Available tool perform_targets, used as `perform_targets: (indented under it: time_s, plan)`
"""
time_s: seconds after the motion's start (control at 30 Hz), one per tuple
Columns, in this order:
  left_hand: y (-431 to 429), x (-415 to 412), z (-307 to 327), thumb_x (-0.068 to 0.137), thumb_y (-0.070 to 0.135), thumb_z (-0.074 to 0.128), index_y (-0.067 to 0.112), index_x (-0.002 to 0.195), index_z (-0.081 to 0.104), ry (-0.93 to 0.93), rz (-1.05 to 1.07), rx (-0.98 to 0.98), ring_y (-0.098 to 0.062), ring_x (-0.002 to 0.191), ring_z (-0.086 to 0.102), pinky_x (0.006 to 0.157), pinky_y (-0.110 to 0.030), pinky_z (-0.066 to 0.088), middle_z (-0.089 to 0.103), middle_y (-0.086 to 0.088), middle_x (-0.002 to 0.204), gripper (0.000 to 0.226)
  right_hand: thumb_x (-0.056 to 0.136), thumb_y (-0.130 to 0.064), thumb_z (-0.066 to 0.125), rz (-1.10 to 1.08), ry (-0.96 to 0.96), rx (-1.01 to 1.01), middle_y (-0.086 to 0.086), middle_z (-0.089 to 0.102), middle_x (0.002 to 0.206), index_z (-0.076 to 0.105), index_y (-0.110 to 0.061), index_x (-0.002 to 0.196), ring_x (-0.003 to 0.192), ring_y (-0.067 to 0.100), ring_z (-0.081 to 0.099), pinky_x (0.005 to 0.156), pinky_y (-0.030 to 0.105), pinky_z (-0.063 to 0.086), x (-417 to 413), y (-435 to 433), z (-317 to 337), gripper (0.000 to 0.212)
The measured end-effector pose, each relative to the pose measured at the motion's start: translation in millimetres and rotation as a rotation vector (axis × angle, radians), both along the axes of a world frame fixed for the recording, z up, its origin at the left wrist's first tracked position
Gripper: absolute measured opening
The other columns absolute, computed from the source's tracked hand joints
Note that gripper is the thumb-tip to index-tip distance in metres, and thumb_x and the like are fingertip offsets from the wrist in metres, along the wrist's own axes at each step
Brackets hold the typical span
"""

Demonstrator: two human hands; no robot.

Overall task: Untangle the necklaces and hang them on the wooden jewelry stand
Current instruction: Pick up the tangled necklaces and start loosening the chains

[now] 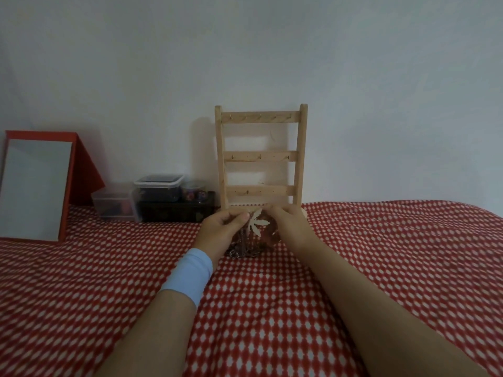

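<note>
Two hands pinching necklaces, blurred, partly hidden

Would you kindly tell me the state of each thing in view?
wooden jewelry stand: upright, no necklace hung.
necklaces: tangled, heaped on bedspread.
leaf pendant: held up between hands.
left hand: pinching necklaces.
right hand: pinching necklaces.
plastic box: lid on.
mirror: propped, tilted back.

Held tangled necklaces just in front of wooden jewelry stand.
Pinched chain beside pale leaf pendant with left hand and right hand; noted rest of tangle heaped on red-and-white cloth.
</note>
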State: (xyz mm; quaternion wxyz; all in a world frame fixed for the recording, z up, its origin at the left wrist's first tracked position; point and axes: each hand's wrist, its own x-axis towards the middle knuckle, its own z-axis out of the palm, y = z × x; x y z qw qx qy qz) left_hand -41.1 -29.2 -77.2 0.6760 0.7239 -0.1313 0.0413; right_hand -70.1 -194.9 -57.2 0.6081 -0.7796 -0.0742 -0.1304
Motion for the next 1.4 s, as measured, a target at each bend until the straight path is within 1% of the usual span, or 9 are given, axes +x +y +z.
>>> perform_targets:
  time_s: [0.13, 0.3, 0.47, 0.57, 0.77, 1.0, 1.17, 1.3, 1.4]
  plan:
    - [-1, -6, 6, 0.088, 0.025, 0.069, 0.020, 0.095, 0.076, -0.056, 0.032, -0.007, -0.007, 0.091, 0.070, 0.086, -0.026, 0.055, 0.076, 0.008, 0.092, 0.011, 0.106, -0.025, 0.045, 0.165, 0.119, 0.077, 0.012, 0.075, 0.110, 0.076, -0.012, 0.107, 0.102, 0.022, 0.070, 0.094, 0.037, 0.058, 2, -1, -1, 0.034]
    - [10, -4, 13, 0.081, 0.019, 0.077, 0.016, 0.091, 0.075, -0.114, 0.074, 0.066, -0.003, 0.077, 0.071, 0.068, -0.014, 0.054, 0.076, 0.007, 0.080, 0.011, 0.101, -0.044, 0.055, 0.310, 0.233, 0.127, 0.018, 0.070, 0.121, 0.068, -0.005, 0.122, 0.109, 0.033, 0.069, 0.096, 0.042, 0.058, 2, -6, -5, 0.046]
    - [13, -4, 15, 0.083, 0.025, 0.075, 0.021, 0.090, 0.079, -0.202, 0.048, 0.213, 0.004, 0.082, 0.068, 0.074, -0.009, 0.051, 0.076, 0.010, 0.085, 0.009, 0.094, -0.029, 0.070, 0.238, 0.140, -0.101, 0.005, 0.067, 0.075, 0.069, -0.013, 0.072, 0.070, 0.015, 0.061, 0.077, 0.032, 0.058, -4, 0, -1, 0.027]
    - [11, -5, 19, 0.083, 0.026, 0.074, 0.024, 0.087, 0.078, -0.231, 0.013, 0.251, 0.005, 0.082, 0.068, 0.076, -0.011, 0.050, 0.075, 0.013, 0.084, 0.005, 0.091, -0.016, 0.070, 0.194, 0.137, -0.065, -0.002, 0.063, 0.063, 0.062, -0.018, 0.060, 0.065, 0.017, 0.063, 0.067, 0.027, 0.055, -6, 1, 2, 0.032]
    - [13, -6, 26, 0.085, 0.026, 0.073, 0.022, 0.089, 0.078, -0.255, 0.009, 0.370, 0.001, 0.084, 0.066, 0.079, -0.014, 0.049, 0.073, 0.012, 0.086, 0.007, 0.096, -0.021, 0.063, 0.198, 0.124, -0.379, -0.001, 0.065, 0.062, 0.070, -0.007, 0.072, 0.054, 0.007, 0.057, 0.061, 0.023, 0.052, -3, -5, 21, 0.030]
    - [28, 10, 50, 0.087, 0.029, 0.071, 0.025, 0.091, 0.077, -0.168, -0.075, 0.524, 0.004, 0.086, 0.063, 0.077, -0.014, 0.044, 0.072, 0.013, 0.091, 0.008, 0.096, -0.031, 0.067, 0.106, 0.055, -0.669, -0.006, 0.072, 0.085, 0.073, -0.021, 0.086, 0.081, 0.007, 0.067, 0.075, 0.022, 0.051, 24, -7, 58, 0.016]
    - [32, 39, 78, 0.093, 0.037, 0.061, 0.026, 0.085, 0.073, -0.064, -0.188, 0.513, -0.004, 0.079, 0.065, 0.081, -0.022, 0.050, 0.073, 0.009, 0.085, 0.017, 0.103, -0.027, 0.056, 0.195, 0.245, -0.519, 0.000, 0.057, 0.080, 0.064, -0.019, 0.087, 0.066, 0.013, 0.052, 0.056, 0.025, 0.045, 53, -17, 73, 0.020]
    - [20, 64, 71, 0.094, 0.035, 0.061, 0.026, 0.090, 0.074, -0.062, -0.117, 0.348, -0.015, 0.095, 0.068, 0.094, -0.033, 0.050, 0.075, 0.005, 0.093, 0.016, 0.095, -0.001, 0.058, 0.343, 0.384, -0.643, 0.009, 0.074, 0.104, 0.071, -0.011, 0.100, 0.094, 0.020, 0.072, 0.086, 0.037, 0.062, 75, -15, 80, 0.017]
    - [11, 73, 65, 0.092, 0.028, 0.064, 0.021, 0.090, 0.074, -0.036, -0.091, 0.201, -0.017, 0.092, 0.070, 0.086, -0.028, 0.054, 0.076, 0.001, 0.091, 0.012, 0.098, 0.001, 0.039, 0.378, 0.394, -0.255, 0.028, 0.073, 0.103, 0.067, 0.008, 0.111, 0.087, 0.033, 0.073, 0.076, 0.044, 0.062, 85, -12, 79, 0.032]
